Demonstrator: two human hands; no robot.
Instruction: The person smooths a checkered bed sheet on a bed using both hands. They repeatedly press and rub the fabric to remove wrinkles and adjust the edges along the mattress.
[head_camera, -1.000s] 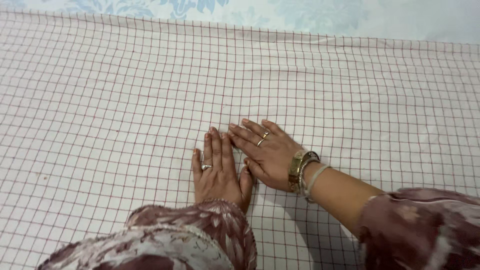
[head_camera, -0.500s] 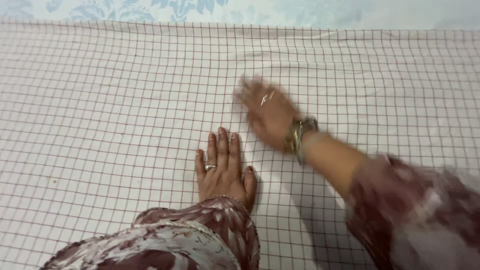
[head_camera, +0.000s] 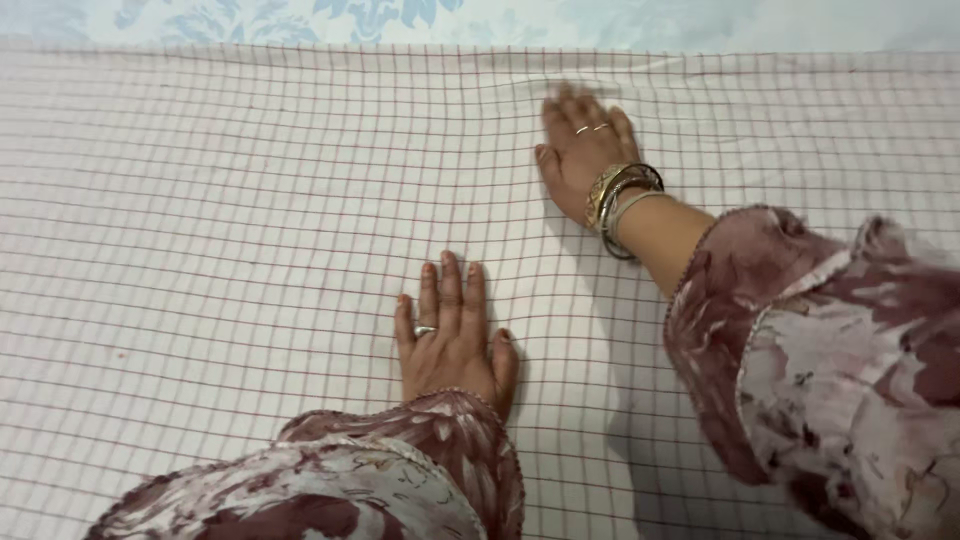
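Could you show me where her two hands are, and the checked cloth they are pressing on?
left hand (head_camera: 447, 340): head view, back of the hand.
right hand (head_camera: 582, 150): head view, back of the hand.
checked cloth (head_camera: 220, 220): head view, bare flat stretch at left.

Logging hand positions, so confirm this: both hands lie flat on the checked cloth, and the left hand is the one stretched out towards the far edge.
Not quite. The head view shows the right hand stretched out towards the far edge of the checked cloth; the left hand lies nearer the body. Both do lie flat on the cloth.
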